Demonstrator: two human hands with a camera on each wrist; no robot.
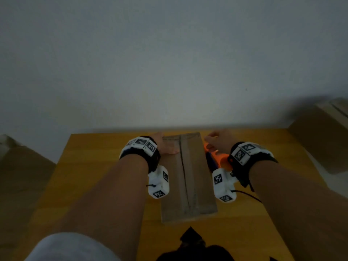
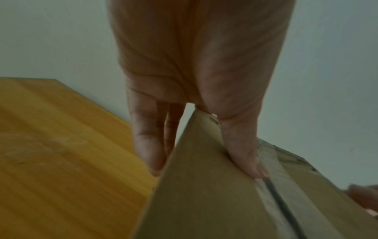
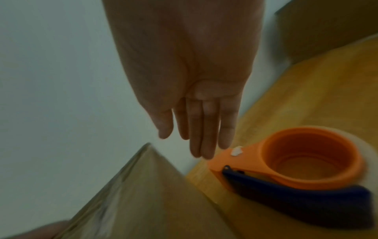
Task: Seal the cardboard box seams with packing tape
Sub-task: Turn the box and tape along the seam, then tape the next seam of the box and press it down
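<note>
While the head view is dim, the cardboard box [image 1: 188, 178] lies flat on the wooden table [image 1: 90, 166], its centre seam taped, between the left hand [image 1: 165, 146] and right hand [image 1: 218, 140].

From the left wrist, thumb [image 2: 245, 155] lies on top and fingers [image 2: 147, 142] down the side, clasping its edge.

From the right wrist, straight relaxed fingers [image 3: 204, 129] hover above the orange tape dispenser [image 3: 296, 163], holding nothing.

Matt cardboard box [image 1: 188, 178], wood table [image 1: 90, 166]
</note>
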